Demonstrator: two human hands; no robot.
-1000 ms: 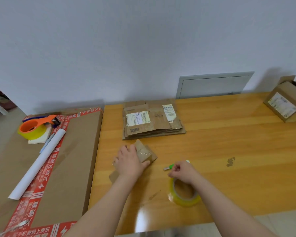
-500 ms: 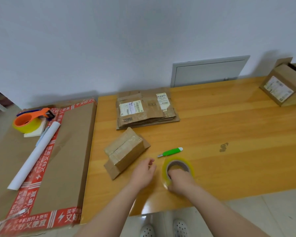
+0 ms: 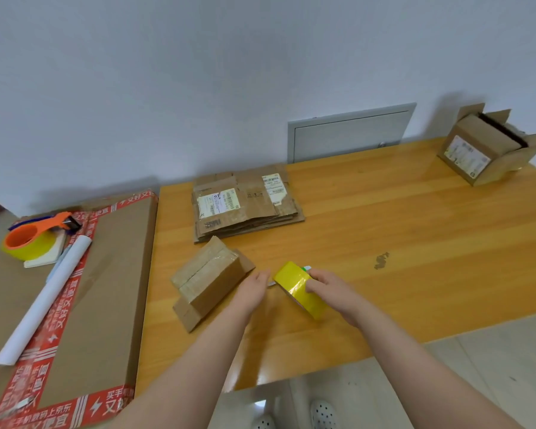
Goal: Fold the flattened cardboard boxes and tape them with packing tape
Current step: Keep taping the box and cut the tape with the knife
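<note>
A small folded cardboard box (image 3: 209, 278) with clear tape along its top seam lies on the wooden table (image 3: 399, 243), flaps sticking out at both ends. To its right my right hand (image 3: 327, 287) holds a yellow roll of packing tape (image 3: 299, 287) lifted on edge above the table. My left hand (image 3: 251, 289) sits between box and roll, fingertips pinched at the roll's near edge. A stack of flattened cardboard boxes (image 3: 245, 205) with shipping labels lies behind. A green utility knife (image 3: 305, 268) is mostly hidden behind the roll.
A large flat carton (image 3: 112, 274) with red printed tape lies left of the table, carrying an orange tape dispenser (image 3: 41, 233), a white paper tube (image 3: 44, 298) and a notepad. An open cardboard box (image 3: 489, 147) stands at the far right corner. A grey wall hatch (image 3: 350, 133) is behind.
My right hand lifted the tape roll off the table and tipped it on edge. My left hand left the small box and came to the roll's edge.
</note>
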